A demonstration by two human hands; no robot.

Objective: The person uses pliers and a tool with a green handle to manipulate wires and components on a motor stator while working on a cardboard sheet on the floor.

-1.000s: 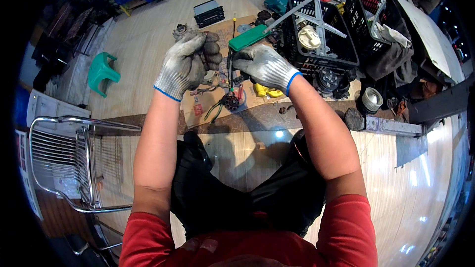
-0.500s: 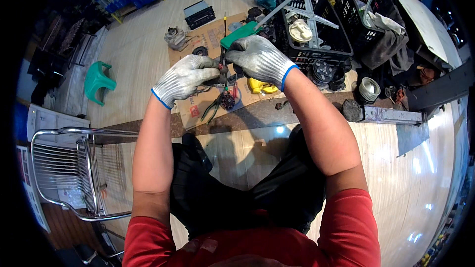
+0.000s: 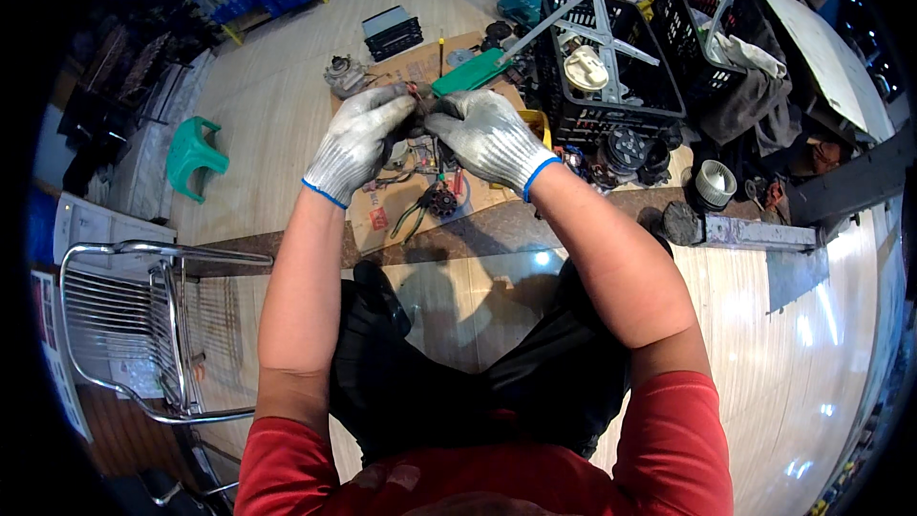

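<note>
Both of my hands wear white knit gloves with blue cuffs and meet above the cardboard sheet [image 3: 368, 234]. Between their fingertips is a small dark part [image 3: 416, 94] with a coppery end, mostly hidden by the gloves. My left hand [image 3: 361, 137] is closed on its left side. Curled against it from the right are the fingers of my right hand [image 3: 489, 137]. Below them on the cardboard lie pliers with dark green handles [image 3: 411, 219], a round dark part [image 3: 442, 203] and a small red-handled tool [image 3: 458, 181]. A green flat object [image 3: 468, 73] lies just beyond my right hand.
Black crates [image 3: 611, 119] of parts stand at the right. A metal housing [image 3: 346, 75] and black stacked boxes [image 3: 393, 35] sit farther left. A green stool [image 3: 196, 159] and chrome chair [image 3: 124, 325] are at left. A metal post base [image 3: 759, 232] juts in at right.
My hands have turned and drawn inward, the right one shifting left and lower. The small part now sits at their fingertips. The view has shifted slightly.
</note>
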